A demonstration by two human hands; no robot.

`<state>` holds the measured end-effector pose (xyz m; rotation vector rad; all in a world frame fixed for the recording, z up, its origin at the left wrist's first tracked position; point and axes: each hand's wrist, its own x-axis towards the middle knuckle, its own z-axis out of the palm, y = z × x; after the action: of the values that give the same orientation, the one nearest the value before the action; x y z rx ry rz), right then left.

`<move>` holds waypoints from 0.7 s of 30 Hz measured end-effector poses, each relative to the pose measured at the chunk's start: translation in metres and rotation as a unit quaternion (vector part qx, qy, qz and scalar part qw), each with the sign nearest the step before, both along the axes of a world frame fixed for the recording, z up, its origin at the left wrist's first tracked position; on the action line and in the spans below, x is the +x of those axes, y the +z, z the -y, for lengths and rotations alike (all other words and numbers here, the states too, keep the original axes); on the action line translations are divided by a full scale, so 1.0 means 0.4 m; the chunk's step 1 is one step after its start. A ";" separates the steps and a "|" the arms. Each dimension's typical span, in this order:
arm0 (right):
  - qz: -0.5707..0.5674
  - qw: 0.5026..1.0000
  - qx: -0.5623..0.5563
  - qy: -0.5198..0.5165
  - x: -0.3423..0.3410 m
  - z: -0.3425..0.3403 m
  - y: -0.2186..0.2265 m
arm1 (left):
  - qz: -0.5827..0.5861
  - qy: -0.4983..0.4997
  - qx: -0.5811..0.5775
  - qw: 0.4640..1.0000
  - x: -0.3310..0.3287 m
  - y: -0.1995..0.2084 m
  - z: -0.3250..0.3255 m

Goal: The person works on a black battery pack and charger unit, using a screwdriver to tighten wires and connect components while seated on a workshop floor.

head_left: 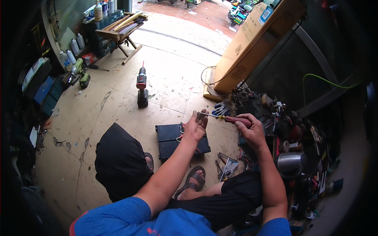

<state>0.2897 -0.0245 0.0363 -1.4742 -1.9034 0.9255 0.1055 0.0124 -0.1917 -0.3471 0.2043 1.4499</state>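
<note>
In my right hand (pixel 252 133) is a screwdriver (pixel 238 120) with a dark red handle, the fingers wrapped round it. Its thin shaft points left, and the tip reaches the fingers of my left hand (pixel 195 128). That hand is turned palm up, thumb and forefinger drawn together at the tip; whatever they pinch is too small to make out. Beneath my left forearm, on the floor, lie black battery blocks (pixel 168 135) side by side, with red wires and terminals partly hidden by the hand. Blue-and-grey work gloves (pixel 223 109) lie just beyond the screwdriver.
A red-and-black cordless drill (pixel 142 88) stands upright ahead. A green power tool (pixel 80 74) sits at the left. Tall cardboard box (pixel 246 51) leans at the right, above a heap of tools and a metal pot (pixel 290 163). A wooden folding stand (pixel 122 29) is far left.
</note>
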 end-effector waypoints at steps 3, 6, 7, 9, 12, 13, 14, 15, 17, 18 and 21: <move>0.000 1.000 -0.006 -0.009 0.005 -0.002 -0.001 | -0.018 -0.005 0.001 1.000 0.003 0.018 0.001; 0.024 0.998 0.052 0.014 0.009 -0.010 -0.014 | -0.045 0.000 -0.010 0.999 0.007 0.007 -0.005; 0.047 0.994 0.098 0.031 0.006 -0.011 -0.014 | -0.044 0.000 -0.011 0.999 0.008 0.005 -0.006; 0.050 0.994 0.084 0.038 -0.005 0.000 0.002 | -0.080 0.002 -0.020 0.997 0.007 0.000 -0.008; 0.081 0.989 0.108 0.065 0.011 -0.004 -0.007 | -0.118 0.002 -0.033 0.992 0.012 0.004 -0.007; 0.105 0.980 0.145 0.091 0.007 -0.008 -0.009 | -0.118 0.002 -0.035 0.992 0.007 0.000 -0.007; 0.104 0.980 0.143 0.091 0.003 -0.007 -0.004 | -0.134 -0.001 -0.038 0.990 0.003 -0.004 -0.008; 0.142 0.968 0.167 0.118 -0.001 -0.005 0.008 | -0.149 -0.004 -0.040 0.988 0.000 -0.008 -0.008; 0.177 0.955 0.188 0.145 -0.010 -0.006 0.024 | -0.160 -0.005 -0.048 0.986 -0.003 -0.011 -0.007; 0.195 0.947 0.196 0.160 -0.012 -0.010 0.028 | -0.169 -0.005 -0.054 0.984 -0.006 -0.013 -0.006; 0.149 0.966 0.164 0.136 0.009 -0.017 -0.010 | -0.180 -0.018 -0.034 0.983 -0.011 -0.011 0.000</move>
<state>0.2933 -0.0176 0.0325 -1.2245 -2.3895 0.4824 0.1011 0.0126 -0.1961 -0.1325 0.5501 1.4643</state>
